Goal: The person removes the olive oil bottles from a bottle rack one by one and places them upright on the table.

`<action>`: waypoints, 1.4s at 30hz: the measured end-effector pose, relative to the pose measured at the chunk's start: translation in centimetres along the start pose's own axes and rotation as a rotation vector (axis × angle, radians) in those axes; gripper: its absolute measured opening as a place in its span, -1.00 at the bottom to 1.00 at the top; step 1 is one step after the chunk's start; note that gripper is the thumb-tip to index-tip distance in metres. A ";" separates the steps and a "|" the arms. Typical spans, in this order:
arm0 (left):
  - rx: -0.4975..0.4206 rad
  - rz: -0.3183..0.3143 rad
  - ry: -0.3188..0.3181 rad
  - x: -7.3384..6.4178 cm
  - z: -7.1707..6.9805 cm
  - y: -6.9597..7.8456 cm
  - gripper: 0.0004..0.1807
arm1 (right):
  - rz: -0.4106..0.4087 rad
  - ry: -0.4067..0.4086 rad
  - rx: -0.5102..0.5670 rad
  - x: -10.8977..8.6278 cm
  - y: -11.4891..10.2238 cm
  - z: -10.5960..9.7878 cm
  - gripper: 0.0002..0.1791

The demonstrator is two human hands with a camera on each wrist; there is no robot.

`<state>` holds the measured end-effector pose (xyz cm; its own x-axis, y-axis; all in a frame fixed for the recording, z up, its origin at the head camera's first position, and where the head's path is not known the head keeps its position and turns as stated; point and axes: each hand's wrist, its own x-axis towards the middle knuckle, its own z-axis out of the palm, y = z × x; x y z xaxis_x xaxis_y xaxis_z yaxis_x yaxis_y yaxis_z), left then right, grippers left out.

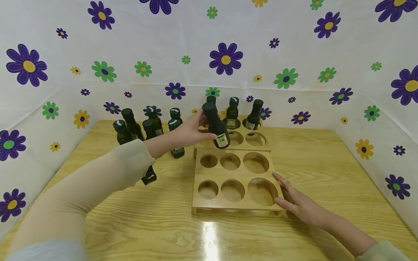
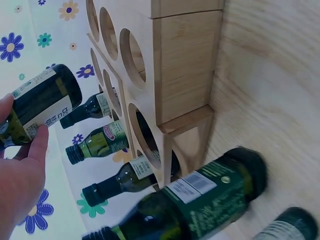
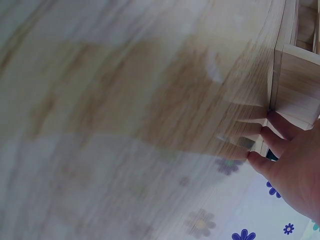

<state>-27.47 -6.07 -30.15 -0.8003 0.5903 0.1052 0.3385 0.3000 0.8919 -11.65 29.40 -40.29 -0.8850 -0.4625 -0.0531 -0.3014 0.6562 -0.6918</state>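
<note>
Sleeve (image 1: 81, 183) foremost; left hand (image 1: 191, 132) grips tilted bottle (image 1: 218, 127) above wooden rack (image 1: 219, 174); right hand (image 1: 302, 206), spread, touches rack's right side.

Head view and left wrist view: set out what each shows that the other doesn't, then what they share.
Only the head view shows the right hand, touching the right side of the tan wooden tiered rack with round holes, and the cream fabric left sleeve.

Only the left wrist view shows a white rectangular barcode label on the nearest dark green glass bottle.

Both show the left hand gripping a dark, pale-labelled glass bottle, the rack, three dark glass bottles standing in its rear row, and the white flower-printed cloth.
</note>
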 end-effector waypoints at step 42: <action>0.088 -0.001 0.206 -16.7 -7.5 -6.8 -0.35 | 0.000 0.014 -0.013 -0.1 -0.1 0.1 -0.26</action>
<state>-20.16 -23.62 -34.68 -0.8818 0.4270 0.2000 0.3723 0.3701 0.8511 -11.50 29.33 -40.33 -0.8898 -0.4544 -0.0426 -0.3061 0.6635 -0.6827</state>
